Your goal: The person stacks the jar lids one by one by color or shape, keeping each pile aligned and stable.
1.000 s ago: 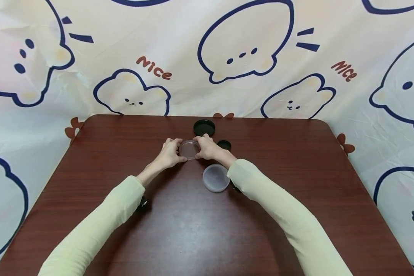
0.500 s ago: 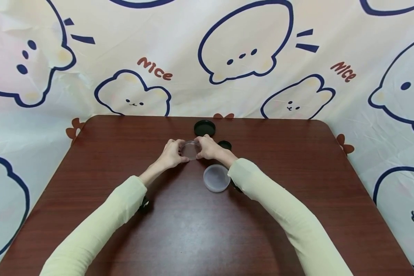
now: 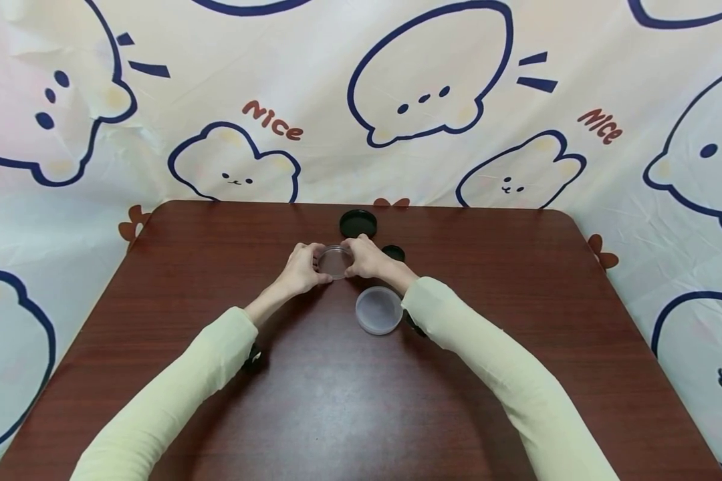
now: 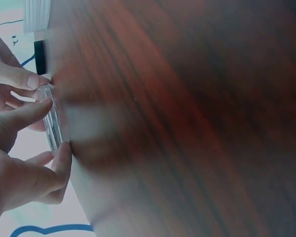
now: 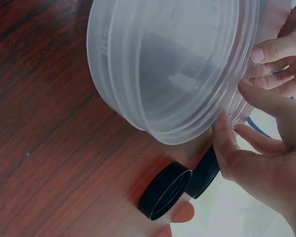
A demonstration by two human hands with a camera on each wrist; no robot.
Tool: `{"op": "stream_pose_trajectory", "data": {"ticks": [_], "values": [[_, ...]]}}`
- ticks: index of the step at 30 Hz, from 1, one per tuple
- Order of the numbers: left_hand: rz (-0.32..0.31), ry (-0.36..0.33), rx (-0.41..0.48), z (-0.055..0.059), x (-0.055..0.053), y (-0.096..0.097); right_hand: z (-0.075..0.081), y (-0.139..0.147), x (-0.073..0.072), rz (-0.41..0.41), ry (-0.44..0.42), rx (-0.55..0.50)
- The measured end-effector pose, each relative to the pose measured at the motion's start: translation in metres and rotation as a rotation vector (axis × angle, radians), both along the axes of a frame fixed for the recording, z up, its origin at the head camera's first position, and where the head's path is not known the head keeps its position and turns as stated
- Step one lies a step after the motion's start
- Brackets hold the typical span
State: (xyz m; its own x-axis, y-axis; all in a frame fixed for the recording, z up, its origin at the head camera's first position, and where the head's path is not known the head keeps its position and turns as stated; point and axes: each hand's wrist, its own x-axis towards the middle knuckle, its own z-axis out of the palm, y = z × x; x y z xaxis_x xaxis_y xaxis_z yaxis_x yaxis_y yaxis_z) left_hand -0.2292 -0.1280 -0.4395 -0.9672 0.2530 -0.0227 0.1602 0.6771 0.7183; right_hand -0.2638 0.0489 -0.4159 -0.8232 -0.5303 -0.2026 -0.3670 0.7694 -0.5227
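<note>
A shallow clear round dish (image 3: 335, 262) is held at the far middle of the dark wooden table, low at its surface. From the left, my left hand (image 3: 301, 268) grips its edge between thumb and fingers. On the opposite side, my right hand (image 3: 367, 257) pinches the rim. In the left wrist view the dish (image 4: 53, 123) appears edge-on, as thin stacked clear layers between the fingertips of both hands. Just nearer than the right hand stands a translucent plastic tub (image 3: 378, 310), its ridged wall large in the right wrist view.
Behind the hands lies a wide black lid (image 3: 357, 224) near the table's back edge. A smaller black lid (image 3: 393, 252) sits beside the right wrist, partly hidden by it. A printed cloth (image 3: 325, 100) hangs behind the brown table (image 3: 325, 414).
Both hands and the clear dish have shifted very slightly to the right, the hold unchanged. The tub and the black lids keep their places.
</note>
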Motion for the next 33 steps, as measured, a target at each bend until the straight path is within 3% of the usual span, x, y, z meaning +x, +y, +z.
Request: {"op": "stream_pose_trajectory", "data": {"ticks": [7, 15, 22, 33], "values": [[-0.001, 0.008, 0.025, 0.001, 0.004, 0.001, 0.002, 0.002, 0.003, 0.007, 0.021, 0.000], [0.005, 0.022, 0.074, 0.009, 0.009, 0.003, 0.010, 0.014, 0.009, 0.033, 0.056, -0.082], [0.005, 0.029, 0.074, 0.012, 0.012, 0.009, 0.013, 0.024, 0.016, 0.011, 0.023, -0.113], [-0.011, 0.043, 0.100, 0.015, 0.021, 0.016, 0.014, 0.036, 0.027, 0.004, 0.040, -0.182]]}}
